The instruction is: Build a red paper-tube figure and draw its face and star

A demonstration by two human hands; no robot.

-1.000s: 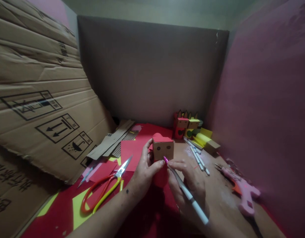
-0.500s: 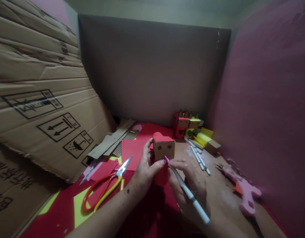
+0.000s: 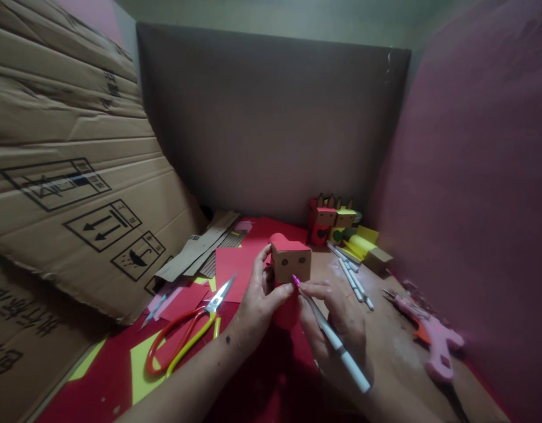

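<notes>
Head view: Gripped in the left hand (image 3: 257, 296) at front centre, a red figure (image 3: 289, 247) has two eyes (image 3: 285, 262) done on its cardboard face (image 3: 301, 271), no ears showing — unlike the eared pair (image 3: 325, 217) behind — as the right hand (image 3: 339, 329) pinches a marker (image 3: 354, 371) at the face's lower edge.

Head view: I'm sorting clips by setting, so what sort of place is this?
Probably a small craft workspace: scissors lie among coloured paper, and a glue gun lies at the right.
</notes>
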